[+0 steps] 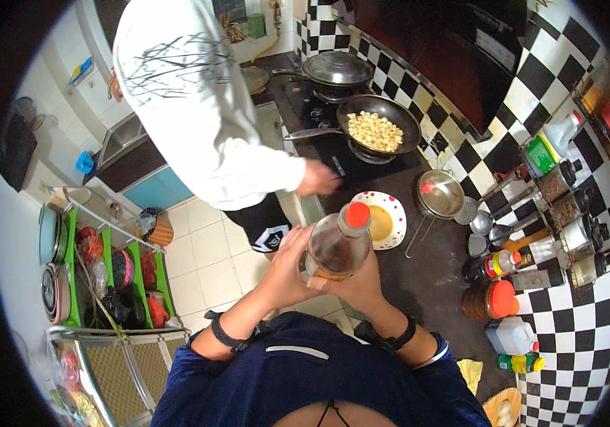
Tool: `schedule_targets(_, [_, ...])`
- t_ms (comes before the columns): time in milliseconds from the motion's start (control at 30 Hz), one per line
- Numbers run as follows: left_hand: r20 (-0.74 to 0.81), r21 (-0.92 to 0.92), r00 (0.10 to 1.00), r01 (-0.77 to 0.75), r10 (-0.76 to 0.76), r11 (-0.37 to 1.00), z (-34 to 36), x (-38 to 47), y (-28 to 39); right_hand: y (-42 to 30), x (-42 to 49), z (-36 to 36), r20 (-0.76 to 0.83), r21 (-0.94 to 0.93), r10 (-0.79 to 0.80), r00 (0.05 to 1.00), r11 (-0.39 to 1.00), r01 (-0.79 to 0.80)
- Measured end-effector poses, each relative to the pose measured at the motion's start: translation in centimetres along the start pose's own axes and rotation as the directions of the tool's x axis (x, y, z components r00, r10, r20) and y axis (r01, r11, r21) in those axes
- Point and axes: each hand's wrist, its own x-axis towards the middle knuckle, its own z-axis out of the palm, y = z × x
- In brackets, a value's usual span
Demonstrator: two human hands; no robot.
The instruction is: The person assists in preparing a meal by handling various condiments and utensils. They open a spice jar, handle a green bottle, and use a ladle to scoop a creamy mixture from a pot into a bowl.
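Both of my hands are wrapped around a clear bottle [338, 248] with a red cap, held upright in front of my chest. My left hand [286, 264] grips its left side, and my right hand [361, 285] supports the right side and lower part. Dark or clear contents cannot be told apart through the plastic. Just beyond the bottle, a white plate with coloured dots [396, 212] rests on the dark counter [417, 299]. A yellowish liquid [381, 223] lies in the plate, partly hidden by the bottle.
Another person in a white top [193, 107] stands ahead to the left, one hand [318, 178] near the stove. A frying pan [411, 115] holds pale chopped food; behind it sits a lidded pan [337, 68]. Right of the plate are a strainer [441, 193], hanging ladles [481, 222] and a red-lidded jar [478, 300].
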Motion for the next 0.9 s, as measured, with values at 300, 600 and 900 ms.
schedule_targets(300, [0.106,0.071,0.992,-0.073,0.065,0.995,-8.8,-6.0,-2.8,-1.3,-0.9,4.3,-0.135,-0.043,-0.035,0.990,0.999,0.030])
schedule_targets(600, [0.011,0.044,0.926,0.378,-0.378,0.925,-17.1,-16.9,-11.7,-14.6,-3.9,-3.8,-0.575,-0.370,-0.410,0.708,0.902,0.223])
schedule_targets(900, [0.052,0.053,0.980,0.190,-0.193,0.980,-13.8,-16.2,-15.2,-30.5,-0.6,-24.4,-0.348,-0.929,-0.923,0.162,0.316,-0.193])
